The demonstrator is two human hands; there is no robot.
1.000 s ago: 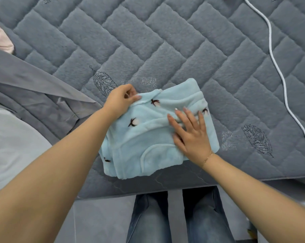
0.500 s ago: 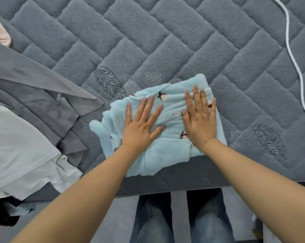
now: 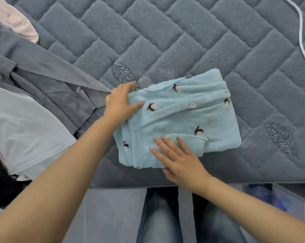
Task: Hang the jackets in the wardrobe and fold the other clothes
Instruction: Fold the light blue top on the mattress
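The left hand (image 3: 121, 104) grips the left end of the folded light-blue fleece garment (image 3: 179, 118), thumb on top and fingers curled round its edge. The right hand (image 3: 179, 159) lies flat on the near corner, fingers straight and spread. The garment rests near the front edge of the grey quilted bedspread (image 3: 165, 41), its long axis running left to right, tilted slightly away on the right. Just left lie a grey garment (image 3: 43, 81) and a white one (image 3: 23, 127).

even soft light, edges perhaps blurred
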